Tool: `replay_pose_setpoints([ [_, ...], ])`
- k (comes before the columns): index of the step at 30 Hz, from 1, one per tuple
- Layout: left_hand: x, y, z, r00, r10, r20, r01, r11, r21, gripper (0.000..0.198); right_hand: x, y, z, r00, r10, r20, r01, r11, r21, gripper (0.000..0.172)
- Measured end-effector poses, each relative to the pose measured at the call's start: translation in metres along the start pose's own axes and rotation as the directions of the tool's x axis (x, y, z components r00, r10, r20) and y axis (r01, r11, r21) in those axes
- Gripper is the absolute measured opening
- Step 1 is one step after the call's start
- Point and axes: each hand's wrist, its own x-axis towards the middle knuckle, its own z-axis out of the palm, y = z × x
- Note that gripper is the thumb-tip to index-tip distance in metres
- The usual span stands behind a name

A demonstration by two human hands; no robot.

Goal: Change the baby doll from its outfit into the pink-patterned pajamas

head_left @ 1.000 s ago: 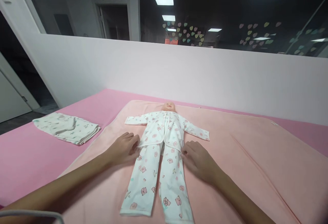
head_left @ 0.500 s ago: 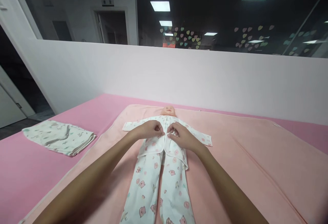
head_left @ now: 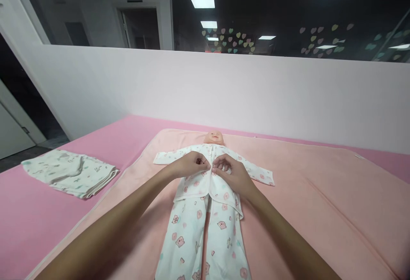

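Note:
A baby doll (head_left: 214,137) lies on its back with its head toward the wall. It wears a white printed jacket (head_left: 195,184) that opens down the front, and matching trousers (head_left: 185,233). My left hand (head_left: 192,164) pinches the jacket's front edge on the left side of the opening. Opposite it, my right hand (head_left: 232,171) pinches the other front edge. The fingertips of both hands almost meet at the middle of the doll's chest. Any fastener between the fingers is too small to make out.
Under the doll a peach blanket (head_left: 288,224) covers much of the pink padded surface (head_left: 41,224). A folded white printed cloth (head_left: 70,172) lies at the left. Behind the bed runs a white wall (head_left: 224,92) with dark glass above.
My two hands have drawn closer together, bringing the jacket's front edges nearly edge to edge. The camera view has shifted slightly.

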Motion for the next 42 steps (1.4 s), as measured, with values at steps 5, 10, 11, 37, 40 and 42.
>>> replay_pose_setpoints([
  [5,-0.002,-0.001,0.002,0.999,-0.017,-0.035,0.017,1.000,-0.015,0.023,-0.010,-0.009,0.011,0.987,0.001,-0.163,-0.013,0.997,-0.071,0.011],
  [10,0.000,-0.004,0.002,0.999,-0.022,-0.041,0.022,1.000,-0.010,0.023,-0.018,-0.018,0.024,0.975,-0.096,-0.201,0.036,0.957,-0.286,0.011],
  [11,-0.001,-0.004,0.002,0.999,-0.022,-0.039,0.022,1.000,-0.002,0.024,-0.018,-0.018,0.026,0.974,-0.103,-0.200,0.037,0.950,-0.310,0.010],
  [37,0.043,-0.001,-0.008,0.980,-0.076,-0.183,0.060,0.994,-0.092,0.038,0.045,0.013,-0.014,1.000,0.026,-0.005,-0.027,0.971,-0.239,0.025],
  [40,0.046,-0.002,-0.009,0.980,-0.098,-0.171,0.080,0.991,-0.107,0.038,0.047,0.021,-0.011,0.999,0.019,-0.031,-0.025,0.976,-0.215,0.025],
  [42,0.046,-0.003,-0.010,0.982,-0.108,-0.154,0.090,0.989,-0.119,0.038,0.046,0.023,-0.009,0.999,0.001,-0.035,-0.008,0.981,-0.192,0.027],
])
